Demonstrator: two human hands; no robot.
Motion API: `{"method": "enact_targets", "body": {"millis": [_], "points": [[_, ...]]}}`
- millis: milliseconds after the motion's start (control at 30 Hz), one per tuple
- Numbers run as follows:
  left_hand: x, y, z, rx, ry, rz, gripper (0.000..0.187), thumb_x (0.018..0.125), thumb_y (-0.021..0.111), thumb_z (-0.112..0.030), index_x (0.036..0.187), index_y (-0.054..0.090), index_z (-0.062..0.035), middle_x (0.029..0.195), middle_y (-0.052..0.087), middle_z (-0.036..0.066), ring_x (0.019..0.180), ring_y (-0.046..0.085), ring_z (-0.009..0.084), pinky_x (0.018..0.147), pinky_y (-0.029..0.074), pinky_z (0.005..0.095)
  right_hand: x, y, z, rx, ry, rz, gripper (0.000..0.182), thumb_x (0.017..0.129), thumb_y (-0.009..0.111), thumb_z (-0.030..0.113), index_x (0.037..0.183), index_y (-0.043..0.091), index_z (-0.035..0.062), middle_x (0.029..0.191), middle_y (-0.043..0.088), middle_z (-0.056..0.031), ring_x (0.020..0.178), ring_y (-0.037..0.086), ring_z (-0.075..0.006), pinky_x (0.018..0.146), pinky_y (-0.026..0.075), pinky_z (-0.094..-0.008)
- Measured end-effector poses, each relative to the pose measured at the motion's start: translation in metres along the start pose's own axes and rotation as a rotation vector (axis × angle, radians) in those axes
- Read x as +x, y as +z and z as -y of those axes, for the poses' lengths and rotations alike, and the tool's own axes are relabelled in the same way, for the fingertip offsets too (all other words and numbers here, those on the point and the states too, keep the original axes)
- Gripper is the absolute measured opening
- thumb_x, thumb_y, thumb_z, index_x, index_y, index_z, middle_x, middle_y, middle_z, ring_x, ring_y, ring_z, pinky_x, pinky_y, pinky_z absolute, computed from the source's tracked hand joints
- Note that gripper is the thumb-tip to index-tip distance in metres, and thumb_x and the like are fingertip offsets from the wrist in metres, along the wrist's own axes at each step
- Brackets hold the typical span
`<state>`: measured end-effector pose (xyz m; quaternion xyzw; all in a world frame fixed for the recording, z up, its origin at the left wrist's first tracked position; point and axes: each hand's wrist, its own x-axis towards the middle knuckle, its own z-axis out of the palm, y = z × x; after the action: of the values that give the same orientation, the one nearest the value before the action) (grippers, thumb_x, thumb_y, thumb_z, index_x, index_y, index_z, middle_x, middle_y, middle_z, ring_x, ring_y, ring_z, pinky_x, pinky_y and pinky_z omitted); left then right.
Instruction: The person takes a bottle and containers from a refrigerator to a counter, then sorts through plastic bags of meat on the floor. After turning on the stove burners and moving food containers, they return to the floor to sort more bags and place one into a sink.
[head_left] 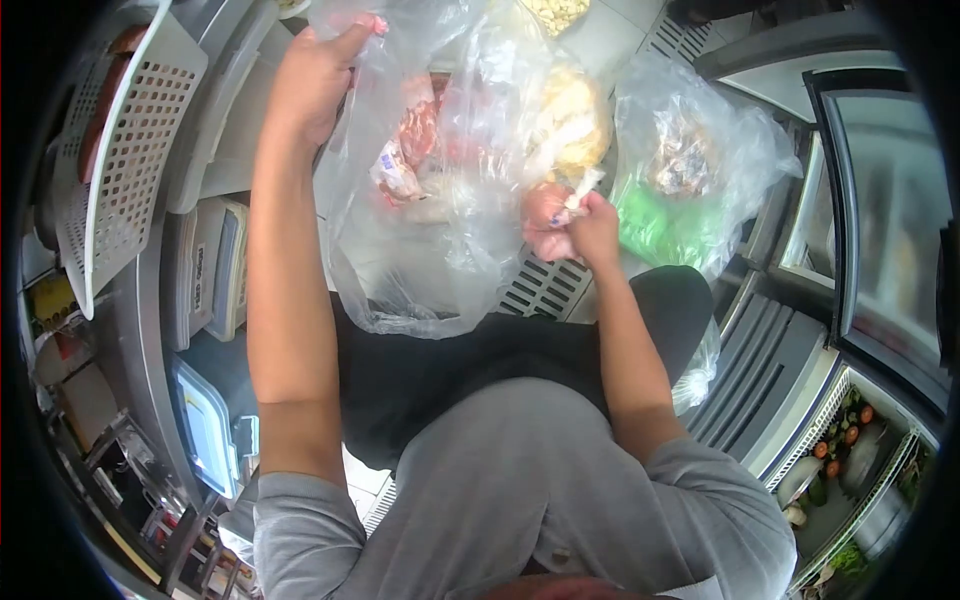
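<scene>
The left hand (315,85), at the far left, is closed on the edge of the big clear bag (410,305), pinching the plastic up and away from what is inside. The right hand (597,232) grasps the twisted white neck of a pink packet (548,215), which hangs just right of the bag's middle and seems to be outside it, with the floor grate (545,285) behind and nearer. Red meat (418,130) shows through the bag on its left side; a yellow pack (572,112) lies far of the packet, and whether it is within the same bag I cannot tell. To the right, well apart from the left hand, sits a second bag (745,150) with something green (655,225) and something brown in it.

To handle this well, the left hand should keep the edge high and taut, since such thin plastic is likely to fold over and cling. The right hand does best to hold the packet by its knot, low and steady, so that the soft body does not swing or tear. The packet is better kept off the grate, and a light grip should spare the bag from stretching
</scene>
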<state>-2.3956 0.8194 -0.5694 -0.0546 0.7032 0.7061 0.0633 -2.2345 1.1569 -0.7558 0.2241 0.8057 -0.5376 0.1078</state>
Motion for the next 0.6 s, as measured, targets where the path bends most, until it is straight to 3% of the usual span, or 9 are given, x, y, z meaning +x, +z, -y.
{"method": "enact_targets", "body": {"millis": [67, 100, 200, 300, 433, 600], "points": [[-0.004, 0.001, -0.002, -0.004, 0.007, -0.009, 0.027, 0.095, 0.066, -0.030, 0.107, 0.068, -0.0067, 0.097, 0.065, 0.000, 0.086, 0.059, 0.0108, 0.072, 0.049, 0.0304, -0.005, -0.013, 0.014, 0.659, 0.003, 0.116, 0.035, 0.078, 0.058, -0.010, 0.110, 0.065, 0.0001, 0.103, 0.071, -0.0146, 0.090, 0.071, -0.0266, 0.082, 0.058, -0.0367], [-0.004, 0.000, -0.003, 0.025, -0.002, -0.010, 0.026, 0.095, 0.066, -0.030, 0.107, 0.068, -0.0070, 0.097, 0.065, -0.001, 0.086, 0.059, 0.0108, 0.072, 0.049, 0.0304, -0.004, -0.022, 0.016, 0.808, 0.026, 0.184, 0.045, 0.079, 0.057, -0.017, 0.123, 0.058, -0.0037, 0.114, 0.067, -0.0156, 0.097, 0.070, -0.0256, 0.086, 0.058, -0.0379], [-0.002, -0.010, -0.003, 0.083, -0.005, -0.024, 0.025, 0.095, 0.066, -0.030, 0.106, 0.068, -0.0079, 0.096, 0.065, -0.001, 0.085, 0.059, 0.0106, 0.072, 0.050, 0.0307, 0.003, -0.033, 0.028, 1.095, 0.043, 0.391, 0.049, 0.082, 0.063, -0.010, 0.130, 0.053, -0.0036, 0.121, 0.064, -0.0171, 0.104, 0.068, -0.0264, 0.091, 0.058, -0.0401], [-0.003, -0.015, -0.003, 0.081, 0.004, -0.044, 0.022, 0.095, 0.066, -0.029, 0.104, 0.068, -0.0090, 0.095, 0.065, -0.002, 0.084, 0.058, 0.0104, 0.071, 0.050, 0.0307, 0.012, -0.032, 0.039, 1.176, 0.061, 0.538, 0.059, 0.079, 0.066, -0.009, 0.135, 0.048, -0.0063, 0.124, 0.062, -0.0190, 0.109, 0.066, -0.0291, 0.094, 0.056, -0.0428], [-0.011, -0.021, -0.004, 0.071, 0.021, -0.050, 0.020, 0.095, 0.065, -0.028, 0.102, 0.068, -0.0094, 0.093, 0.065, -0.002, 0.082, 0.058, 0.0099, 0.068, 0.048, 0.0297, 0.006, -0.026, 0.041, 1.235, 0.113, 0.539, 0.061, 0.076, 0.063, -0.010, 0.135, 0.047, -0.0091, 0.123, 0.063, -0.0200, 0.109, 0.066, -0.0309, 0.096, 0.056, -0.0451], [-0.016, -0.029, -0.006, 0.097, 0.046, -0.041, 0.019, 0.096, 0.064, -0.027, 0.100, 0.069, -0.0091, 0.090, 0.064, -0.003, 0.079, 0.056, 0.0084, 0.064, 0.046, 0.0283, 0.000, -0.016, 0.047, 1.228, 0.226, 0.544, 0.053, 0.075, 0.057, -0.008, 0.127, 0.052, -0.0094, 0.116, 0.065, -0.0201, 0.103, 0.067, -0.0311, 0.093, 0.056, -0.0447]]}}
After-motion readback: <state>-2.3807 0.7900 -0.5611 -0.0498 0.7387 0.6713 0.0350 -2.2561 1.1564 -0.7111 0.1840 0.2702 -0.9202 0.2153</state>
